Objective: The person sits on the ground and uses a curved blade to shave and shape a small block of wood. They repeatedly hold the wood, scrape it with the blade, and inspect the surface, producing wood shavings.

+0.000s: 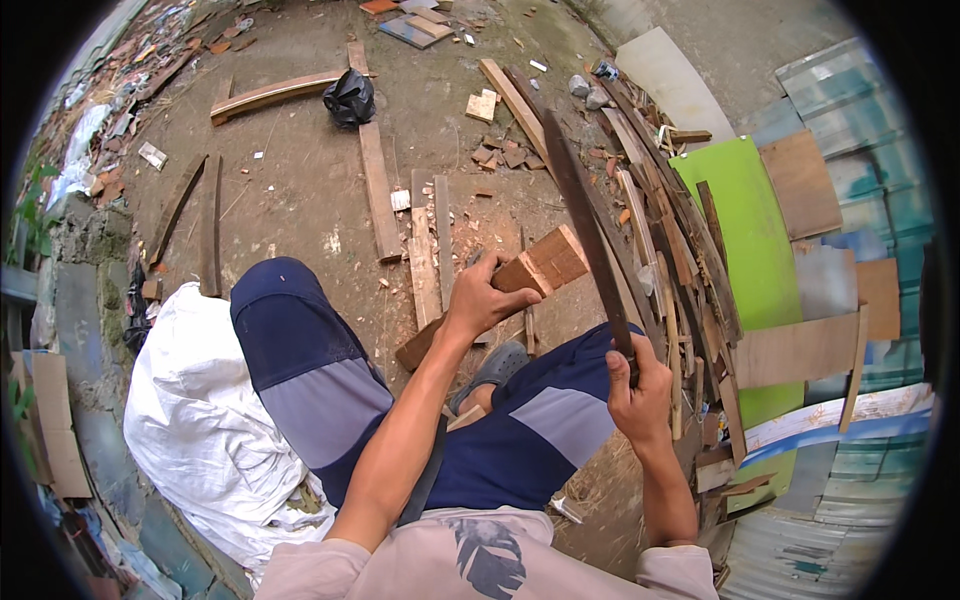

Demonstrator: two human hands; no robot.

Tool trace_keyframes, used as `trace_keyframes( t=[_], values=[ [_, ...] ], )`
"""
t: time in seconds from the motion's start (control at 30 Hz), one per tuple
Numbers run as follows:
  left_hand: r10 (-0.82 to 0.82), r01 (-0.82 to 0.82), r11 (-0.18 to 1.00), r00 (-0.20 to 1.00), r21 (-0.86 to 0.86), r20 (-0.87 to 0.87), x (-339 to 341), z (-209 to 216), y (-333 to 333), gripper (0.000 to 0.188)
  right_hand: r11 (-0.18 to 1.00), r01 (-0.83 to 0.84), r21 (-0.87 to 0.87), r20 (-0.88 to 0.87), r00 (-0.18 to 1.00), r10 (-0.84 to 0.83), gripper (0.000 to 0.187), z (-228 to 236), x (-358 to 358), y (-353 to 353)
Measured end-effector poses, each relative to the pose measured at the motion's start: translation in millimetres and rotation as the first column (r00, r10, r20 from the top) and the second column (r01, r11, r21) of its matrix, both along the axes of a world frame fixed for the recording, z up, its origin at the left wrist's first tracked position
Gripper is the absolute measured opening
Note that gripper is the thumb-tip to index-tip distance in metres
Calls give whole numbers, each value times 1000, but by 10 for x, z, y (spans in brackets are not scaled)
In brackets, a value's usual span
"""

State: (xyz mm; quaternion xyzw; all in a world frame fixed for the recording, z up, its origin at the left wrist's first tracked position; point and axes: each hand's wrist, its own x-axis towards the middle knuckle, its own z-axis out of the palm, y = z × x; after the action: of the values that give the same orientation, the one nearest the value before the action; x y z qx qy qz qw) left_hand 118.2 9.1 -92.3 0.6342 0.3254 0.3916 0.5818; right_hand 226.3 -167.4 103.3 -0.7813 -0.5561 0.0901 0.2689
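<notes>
My left hand [485,298] is wrapped round a thick piece of reddish-brown wood [557,258], held at a slant above my lap. Its pale cut end points up and to the right, and a light chipped band crosses it just past my fingers. In my right hand [640,388] is a machete [585,215], its long dark blade pointing up and away beside the wood's end. The blade seems apart from the wood, though the gap is hard to judge. My fingers hide most of the machete's handle.
Planks [378,195] and wood chips lie on the dirt ground ahead. A long heap of wood strips [690,260] runs along my right, beside a green panel [745,220]. A white sack [200,400] is against my left side. A black plastic bag [349,97] lies farther off.
</notes>
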Motion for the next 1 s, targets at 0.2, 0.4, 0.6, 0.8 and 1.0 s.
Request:
trace_keyframes(
  t=[0.2,0.4,0.6,0.8,1.0],
  values=[
    [-52,54,997,998,-57,36,4,-4,-41,75,993,-7,-120,94,995,18,21,61,-11,-40],
    [-40,41,998,999,-53,16,25,-4,-8,72,997,-14,-74,222,975,30,22,53,46,-4],
    [-52,52,998,999,-36,-6,7,-3,-9,73,994,-5,114,111,994,-7,19,45,-34,-70],
    [-61,60,998,998,-35,-22,11,17,-20,73,996,75,-45,45,996,-73,18,99,9,-98],
    [-76,75,996,997,-44,-19,16,54,-38,73,978,-13,-207,94,995,33,22,25,100,-105]
  ],
)
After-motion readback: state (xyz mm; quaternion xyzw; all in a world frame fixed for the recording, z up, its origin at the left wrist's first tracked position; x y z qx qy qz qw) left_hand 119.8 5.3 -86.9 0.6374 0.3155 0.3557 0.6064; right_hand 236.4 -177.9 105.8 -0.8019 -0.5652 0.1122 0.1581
